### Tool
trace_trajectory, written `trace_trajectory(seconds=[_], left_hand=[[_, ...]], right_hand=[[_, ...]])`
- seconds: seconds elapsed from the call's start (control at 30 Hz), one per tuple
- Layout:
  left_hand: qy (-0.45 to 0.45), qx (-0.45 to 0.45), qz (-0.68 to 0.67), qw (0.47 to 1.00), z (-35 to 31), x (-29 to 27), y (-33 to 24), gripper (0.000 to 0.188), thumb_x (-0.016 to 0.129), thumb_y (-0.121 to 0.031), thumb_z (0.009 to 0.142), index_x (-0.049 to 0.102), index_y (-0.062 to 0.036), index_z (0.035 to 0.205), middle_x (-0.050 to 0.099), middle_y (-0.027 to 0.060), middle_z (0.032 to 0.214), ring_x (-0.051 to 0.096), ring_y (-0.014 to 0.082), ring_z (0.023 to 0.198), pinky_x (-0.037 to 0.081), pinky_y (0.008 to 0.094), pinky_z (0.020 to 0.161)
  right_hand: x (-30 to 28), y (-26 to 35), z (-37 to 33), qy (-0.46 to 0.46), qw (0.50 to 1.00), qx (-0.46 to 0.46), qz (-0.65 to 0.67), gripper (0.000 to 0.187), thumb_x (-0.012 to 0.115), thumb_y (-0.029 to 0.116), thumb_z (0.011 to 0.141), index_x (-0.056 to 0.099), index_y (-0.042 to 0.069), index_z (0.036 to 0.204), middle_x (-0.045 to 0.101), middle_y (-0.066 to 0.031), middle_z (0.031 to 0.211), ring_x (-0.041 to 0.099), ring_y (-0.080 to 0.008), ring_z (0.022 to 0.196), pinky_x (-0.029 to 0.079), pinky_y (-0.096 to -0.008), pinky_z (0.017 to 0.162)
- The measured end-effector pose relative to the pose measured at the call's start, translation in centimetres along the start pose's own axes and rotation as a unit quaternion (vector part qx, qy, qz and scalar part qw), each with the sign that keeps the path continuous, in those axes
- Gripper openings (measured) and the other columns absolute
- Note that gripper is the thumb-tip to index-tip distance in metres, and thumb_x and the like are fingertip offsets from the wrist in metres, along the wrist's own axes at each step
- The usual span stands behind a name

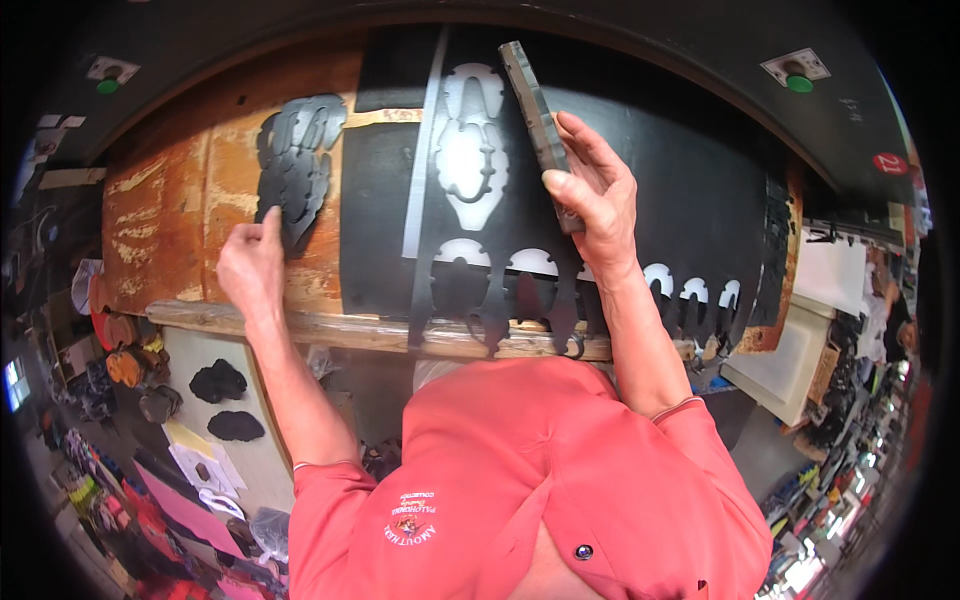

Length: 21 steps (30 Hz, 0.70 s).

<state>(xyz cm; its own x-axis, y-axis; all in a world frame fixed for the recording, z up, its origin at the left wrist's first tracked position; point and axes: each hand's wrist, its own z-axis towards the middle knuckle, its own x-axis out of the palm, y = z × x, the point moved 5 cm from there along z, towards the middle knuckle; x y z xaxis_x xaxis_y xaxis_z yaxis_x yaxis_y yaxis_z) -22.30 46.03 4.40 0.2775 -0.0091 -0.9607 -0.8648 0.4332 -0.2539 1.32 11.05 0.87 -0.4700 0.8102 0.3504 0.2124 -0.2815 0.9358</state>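
One red shirt (480, 430) filled the near edge of my view, its chest carrying small lettering and an emblem, upside down to me. Beyond it, a wooden rail (400, 337) marked the bench's near edge, with scalloped strips of dark material hanging down over it. Past that rail, I had the left hand (252, 268) half curled, index finger extended to the left edge of the dark cut pieces (295, 160); I could not tell whether it gripped them. They lay in an overlapping pile, long axis running away from me, tapered end nearest. Orange-brown wooden board (165, 200) gave me room to their left. I had the right hand (597, 195) closed, thumb against fingers, around the lower part of a long grey block (535, 110), its far end leaning left. A broad span of black sheet (690, 190) stretched to its right, while pale elongated shapes (472, 150) showed to its left. Farther out, two green buttons (798, 84) sat on the dark overhead frame (640, 45), and a red round tag (889, 163) at right bore white marking
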Motion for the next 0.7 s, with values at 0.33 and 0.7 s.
trace_trajectory(seconds=[0.33, 0.7], left_hand=[[0.049, 0.189, -0.389, 0.9, -9.2, 3.4, -9.4, 0.013, 0.076, -0.013, 0.101, 0.076, -0.001, 0.095, 0.066, -0.0009, 0.077, 0.052, 0.0055, 0.065, 0.044, 0.0248, 0.059], [0.059, 0.364, -0.383, 0.847, -18.7, 2.8, -8.3, 0.019, 0.079, 0.004, 0.086, 0.067, -0.0056, 0.097, 0.065, 0.0073, 0.079, 0.06, 0.0274, 0.071, 0.047, 0.0391, 0.066]], right_hand=[[2.0, -0.5, -1.7, -0.06, 0.821, -0.219, -0.523, 0.072, 0.083, 0.016, 0.072, 0.064, -0.003, 0.139, 0.044, -0.0368, 0.154, 0.051, -0.0521, 0.135, 0.048, -0.0547, 0.112], [2.0, -0.4, -2.2, -0.084, 0.816, -0.272, -0.503, 0.067, 0.083, 0.014, 0.07, 0.068, -0.003, 0.133, 0.049, -0.0359, 0.15, 0.054, -0.0508, 0.131, 0.048, -0.0531, 0.112]])
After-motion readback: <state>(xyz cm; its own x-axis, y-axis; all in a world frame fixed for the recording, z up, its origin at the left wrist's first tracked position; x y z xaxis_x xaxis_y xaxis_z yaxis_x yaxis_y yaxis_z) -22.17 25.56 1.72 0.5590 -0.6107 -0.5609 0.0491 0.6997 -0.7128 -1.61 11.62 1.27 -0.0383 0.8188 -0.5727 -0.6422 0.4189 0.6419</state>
